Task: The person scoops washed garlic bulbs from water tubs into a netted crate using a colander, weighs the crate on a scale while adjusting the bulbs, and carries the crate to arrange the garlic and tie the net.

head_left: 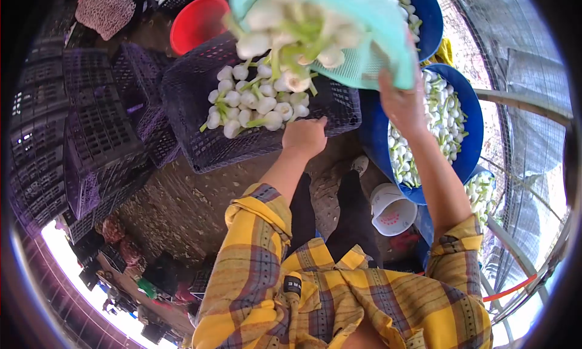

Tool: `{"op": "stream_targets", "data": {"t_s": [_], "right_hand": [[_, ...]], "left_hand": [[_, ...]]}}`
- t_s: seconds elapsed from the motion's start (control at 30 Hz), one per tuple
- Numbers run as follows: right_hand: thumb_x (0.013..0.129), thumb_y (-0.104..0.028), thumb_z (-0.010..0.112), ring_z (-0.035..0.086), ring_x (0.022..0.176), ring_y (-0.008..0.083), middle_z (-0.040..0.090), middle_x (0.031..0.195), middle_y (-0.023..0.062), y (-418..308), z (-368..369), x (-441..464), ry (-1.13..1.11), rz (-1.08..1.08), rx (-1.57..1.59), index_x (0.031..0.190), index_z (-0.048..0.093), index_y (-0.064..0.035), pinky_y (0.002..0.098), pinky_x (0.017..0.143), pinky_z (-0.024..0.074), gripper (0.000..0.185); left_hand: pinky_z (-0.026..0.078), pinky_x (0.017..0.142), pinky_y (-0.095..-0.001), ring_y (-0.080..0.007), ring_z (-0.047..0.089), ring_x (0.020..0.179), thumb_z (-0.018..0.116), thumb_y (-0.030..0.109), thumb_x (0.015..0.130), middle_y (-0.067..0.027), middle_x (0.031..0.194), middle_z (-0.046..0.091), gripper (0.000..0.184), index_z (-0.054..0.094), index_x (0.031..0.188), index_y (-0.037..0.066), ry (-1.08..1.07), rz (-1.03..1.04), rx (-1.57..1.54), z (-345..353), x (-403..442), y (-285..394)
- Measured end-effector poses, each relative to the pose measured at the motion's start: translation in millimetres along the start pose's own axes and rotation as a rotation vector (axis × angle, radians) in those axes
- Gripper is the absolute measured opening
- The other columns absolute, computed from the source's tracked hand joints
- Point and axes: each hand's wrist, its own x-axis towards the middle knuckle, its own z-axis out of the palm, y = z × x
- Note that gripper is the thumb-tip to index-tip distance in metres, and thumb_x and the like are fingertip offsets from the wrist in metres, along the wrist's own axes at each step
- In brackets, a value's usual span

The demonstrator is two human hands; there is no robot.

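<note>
My right hand (pixel 402 106) grips the rim of a turquoise mesh colander (pixel 388 52), raised and tilted over a dark plastic crate (pixel 212 158). White bulb onions with green stems (pixel 303 37) spill from the colander, blurred by motion. Below them, more bulb onions (pixel 248 100) lie heaped in the left and middle part of the crate. My left hand (pixel 305 137) is closed on the crate's near rim, its fingertips partly hidden.
At right stand blue tubs (pixel 476 128) full of onions. A white bucket (pixel 393 209) is near my feet, and a red basin (pixel 199 25) lies beyond the crate. Stacked dark crates (pixel 100 143) fill the left side. Netting and poles (pixel 521 106) border the right.
</note>
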Motion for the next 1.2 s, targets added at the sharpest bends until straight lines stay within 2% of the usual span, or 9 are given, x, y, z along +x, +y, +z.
{"op": "stream_targets", "data": {"t_s": [0.07,0.37,0.47,0.5,0.7,0.83,0.97,1.13,1.2], "right_hand": [[0.084,0.01,0.05,0.058,0.09,0.011,0.057,0.126,0.0128,-9,33,4,-0.037,-0.118,-0.181,0.143,0.031,-0.0063,0.0262,0.077,0.0497,0.064],[0.083,0.005,0.056,0.054,0.111,0.0191,0.056,0.123,0.0141,-9,40,17,0.195,-0.296,-0.092,0.138,0.035,0.0022,0.0278,0.089,0.0455,0.059],[0.088,0.003,0.055,0.058,0.096,0.0182,0.056,0.116,0.0107,19,4,3,0.416,-0.013,0.427,0.122,0.05,0.0017,0.0352,0.076,0.0567,0.034],[0.087,0.0,0.057,0.06,0.093,0.0202,0.055,0.115,0.0122,29,-33,-6,0.419,0.314,0.182,0.123,0.048,0.0023,0.0383,0.072,0.0597,0.038],[0.088,-0.008,0.057,0.056,0.109,0.0259,0.049,0.127,0.014,120,-183,-105,0.683,0.672,0.131,0.138,0.032,-0.0056,0.039,0.072,0.0588,0.056],[0.082,0.0,0.052,0.058,0.106,0.0302,0.045,0.133,0.0151,215,-242,-220,0.622,0.612,-0.351,0.146,0.02,-0.0116,0.0431,0.076,0.053,0.072],[0.078,-0.002,0.05,0.056,0.109,0.0392,0.037,0.143,0.0184,236,-235,-260,0.477,0.824,-0.832,0.149,0.012,-0.021,0.0441,0.087,0.0457,0.082],[0.08,-0.012,0.054,0.053,0.107,0.0458,0.04,0.139,0.0216,319,-214,-279,0.495,0.868,-0.814,0.148,0.011,-0.0205,0.0472,0.088,0.0439,0.081],[0.08,-0.016,0.055,0.053,0.107,0.046,0.042,0.137,0.0238,342,-204,-261,0.457,1.127,-0.745,0.148,0.011,-0.0185,0.0474,0.088,0.0429,0.081]], "left_hand": [[0.053,0.073,-0.0412,-0.0251,0.065,0.09,0.062,0.031,0.078,-0.0048,0.101,0.067,0.042,0.059,0.118,0.019,-0.007,0.004,0.003,4,3,-3],[0.052,0.075,-0.0398,-0.0227,0.064,0.096,0.062,0.031,0.079,-0.0026,0.112,0.064,0.045,0.057,0.122,0.019,0.003,0.016,0.002,4,2,-4],[0.052,0.075,-0.0398,-0.0228,0.064,0.096,0.063,0.031,0.077,-0.0029,0.113,0.064,0.047,0.057,0.122,0.02,-0.011,-0.019,0.01,-4,1,2],[0.052,0.075,-0.0398,-0.0229,0.064,0.095,0.064,0.031,0.077,-0.0031,0.112,0.064,0.047,0.057,0.122,0.02,-0.016,-0.032,0.018,-5,1,4],[0.053,0.073,-0.0407,-0.0271,0.065,0.088,0.063,0.03,0.074,-0.0055,0.105,0.066,0.047,0.059,0.12,0.018,0.063,-0.015,-0.008,-2,4,6],[0.053,0.074,-0.0405,-0.0262,0.065,0.09,0.063,0.03,0.074,-0.0047,0.109,0.066,0.047,0.059,0.12,0.018,0.04,-0.024,0.037,-4,4,9],[0.053,0.071,-0.0385,-0.0257,0.066,0.086,0.065,0.029,0.073,-0.0055,0.103,0.067,0.046,0.061,0.118,0.019,0.064,-0.019,0.072,-3,6,12],[0.053,0.07,-0.0377,-0.0266,0.065,0.083,0.07,0.025,0.068,-0.0067,0.1,0.068,0.05,0.061,0.118,0.021,0.099,-0.008,0.073,3,10,12],[0.053,0.073,-0.0377,-0.0275,0.066,0.085,0.07,0.02,0.067,-0.009,0.099,0.068,0.048,0.063,0.114,0.016,0.132,0.037,0.056,8,11,11]]}}
